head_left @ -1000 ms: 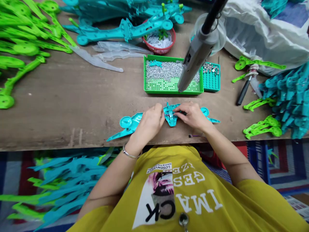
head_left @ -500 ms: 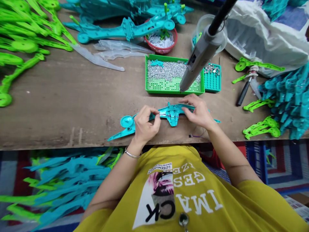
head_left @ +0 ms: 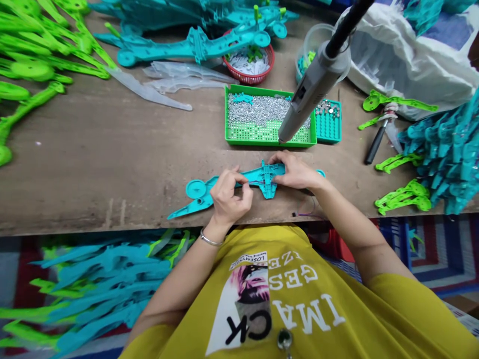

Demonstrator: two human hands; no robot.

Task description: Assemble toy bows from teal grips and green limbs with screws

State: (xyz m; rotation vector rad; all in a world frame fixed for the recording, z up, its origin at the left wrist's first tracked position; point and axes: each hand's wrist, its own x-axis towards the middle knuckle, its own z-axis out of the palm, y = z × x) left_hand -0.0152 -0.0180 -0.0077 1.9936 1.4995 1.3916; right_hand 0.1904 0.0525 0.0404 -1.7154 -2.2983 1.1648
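Observation:
A long teal plastic shell (head_left: 254, 175), with a round disc at its left end and a short crosspiece, lies near the table's front edge. Thin dark wires (head_left: 256, 182) run along its hollow side into the crosspiece. My left hand (head_left: 230, 195) is closed over the shell's left half, thumb and forefinger pinching the wires. With fingers on the far edge and thumb on the near side, my right hand (head_left: 296, 172) grips the shell just right of the crosspiece. A small dark connector (head_left: 294, 214) on a wire lies on the table below it.
A grey electric screwdriver (head_left: 305, 94) hangs over a green tray (head_left: 269, 142) of screws. Beside that stands a teal tray (head_left: 329, 130) with small metal discs. Teal parts (head_left: 445, 154) are piled at right, lime-green parts (head_left: 33, 55) at left. A red basket (head_left: 254, 77) is behind.
My right hand has moved left along the shell, closer to the crosspiece, uncovering less of the right half. My left hand has shifted slightly right and stays pinched.

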